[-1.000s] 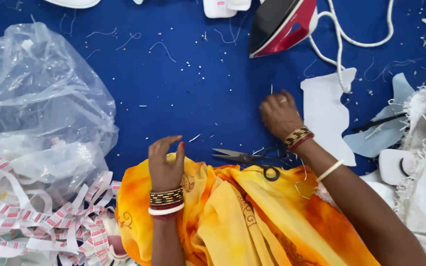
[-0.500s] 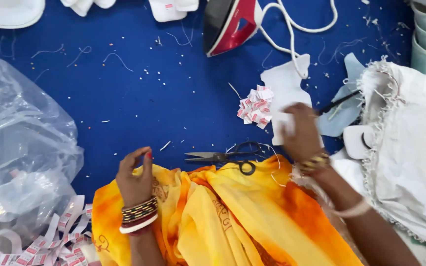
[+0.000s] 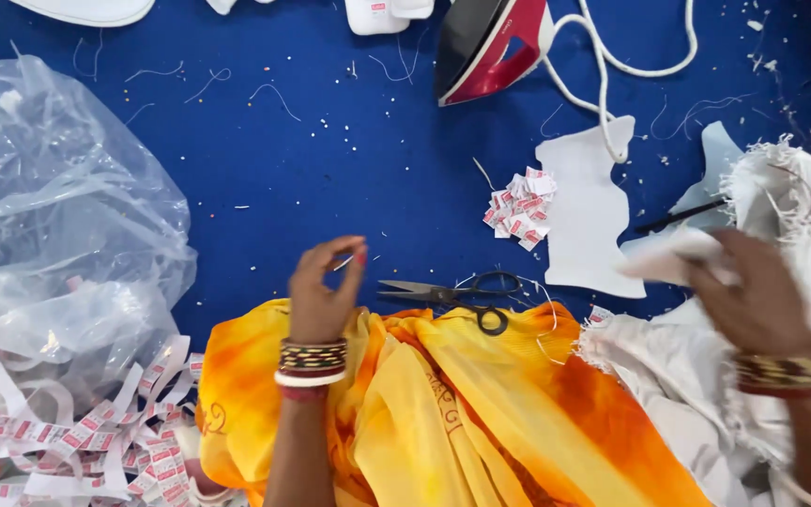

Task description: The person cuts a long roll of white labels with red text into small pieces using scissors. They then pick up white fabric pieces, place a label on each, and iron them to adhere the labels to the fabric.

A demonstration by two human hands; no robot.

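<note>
Stacked bangles ring both wrists, red, gold and white, above an orange-yellow garment (image 3: pixel 443 413).

We see a deep blue table cover (image 3: pixel 265 178), an orange-and-yellow cloth (image 3: pixel 481 404), black scissors (image 3: pixel 452 293), a red-and-black iron (image 3: pixel 490 42), and white-and-red labels (image 3: pixel 521 208).
</note>
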